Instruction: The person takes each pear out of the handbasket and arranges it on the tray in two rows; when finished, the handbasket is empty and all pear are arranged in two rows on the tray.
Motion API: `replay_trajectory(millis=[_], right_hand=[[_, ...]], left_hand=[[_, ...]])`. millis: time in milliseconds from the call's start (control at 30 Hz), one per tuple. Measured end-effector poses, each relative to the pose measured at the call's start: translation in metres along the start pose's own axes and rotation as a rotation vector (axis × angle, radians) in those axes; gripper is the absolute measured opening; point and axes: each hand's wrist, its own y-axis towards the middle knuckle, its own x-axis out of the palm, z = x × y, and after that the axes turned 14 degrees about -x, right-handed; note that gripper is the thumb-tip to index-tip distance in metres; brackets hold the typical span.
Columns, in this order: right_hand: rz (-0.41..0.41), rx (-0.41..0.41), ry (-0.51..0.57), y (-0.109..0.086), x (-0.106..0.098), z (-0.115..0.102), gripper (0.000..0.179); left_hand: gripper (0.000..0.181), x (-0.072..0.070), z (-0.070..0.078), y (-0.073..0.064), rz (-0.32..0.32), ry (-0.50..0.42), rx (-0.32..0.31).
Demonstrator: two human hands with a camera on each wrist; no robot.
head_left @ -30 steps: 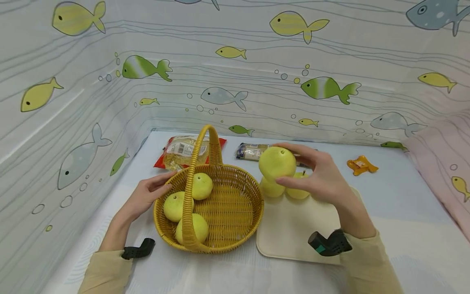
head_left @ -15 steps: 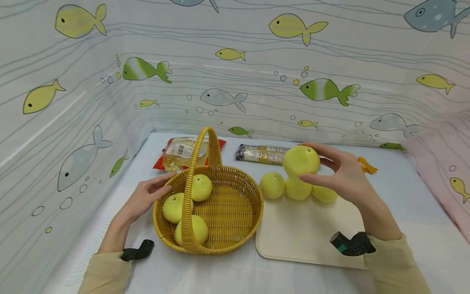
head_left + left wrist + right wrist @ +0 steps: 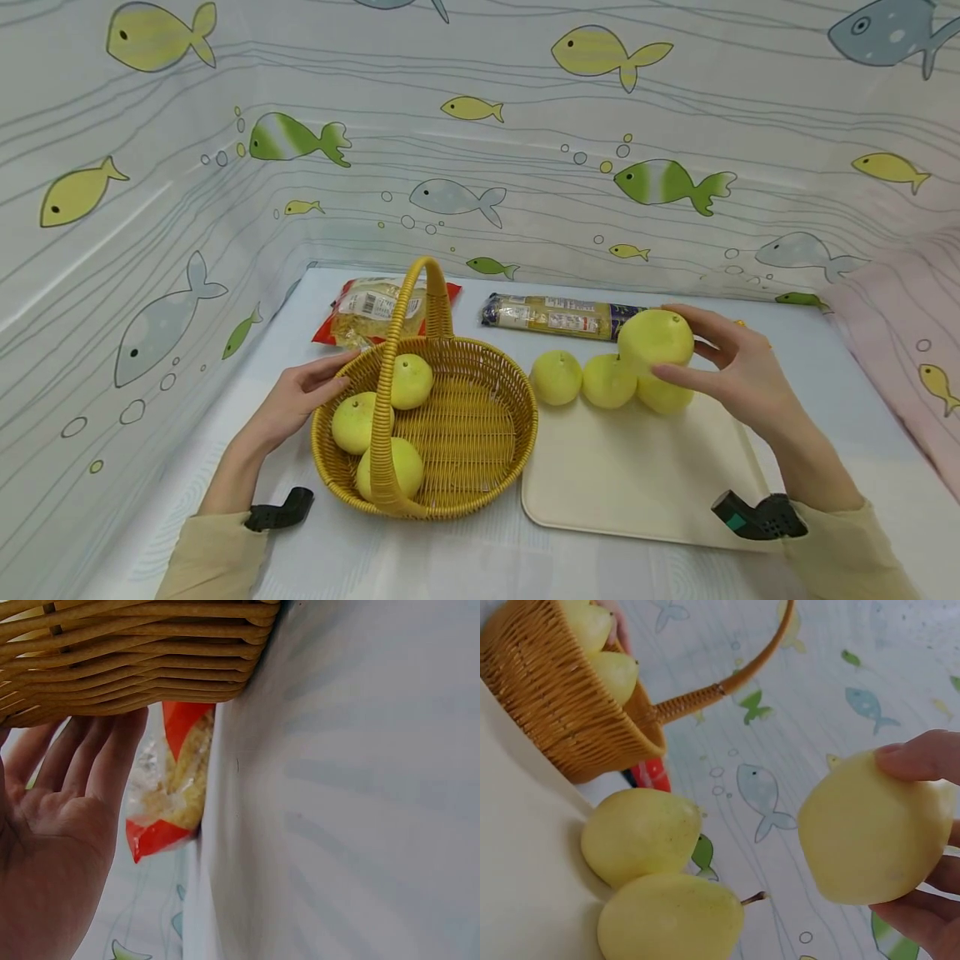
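Note:
My right hand (image 3: 750,375) grips a yellow-green pear (image 3: 652,340), thumb on one side and fingers on the other. That pear hangs just above the rightmost of three pears (image 3: 557,377) lined up along the back of a cream tray (image 3: 630,475). In the right wrist view the held pear (image 3: 874,832) is apart from the two pears (image 3: 667,919) seen on the tray. Left of the tray stands a woven basket (image 3: 468,442) with an upright handle, holding three pears (image 3: 411,382) at its left. My left hand (image 3: 288,404) touches the basket's left side with fairly straight fingers.
Behind the basket lies a red-edged clear bag of yellowish food (image 3: 371,308). A long clear packet (image 3: 551,315) with dark blue ends lies behind the tray. An orange wrapper (image 3: 741,323) is mostly hidden behind my right hand. Fish-printed cloth walls (image 3: 465,150) enclose the table.
My right hand has carried the pear rightward along the row, from above the left pears to above the rightmost one. The left hand and basket have stayed in place.

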Motion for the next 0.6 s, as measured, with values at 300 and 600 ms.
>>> replay_trajectory(millis=[300,600], right_hand=[[-0.002,0.019,-0.046,-0.015,-0.015,0.014,0.068],[0.013,0.027,-0.079,-0.025,-0.031,0.037,0.067]], left_hand=[[0.048,-0.002,-0.002,0.002,0.012,0.007,0.007],[0.048,-0.001,-0.002,0.002,-0.006,-0.001,0.013]])
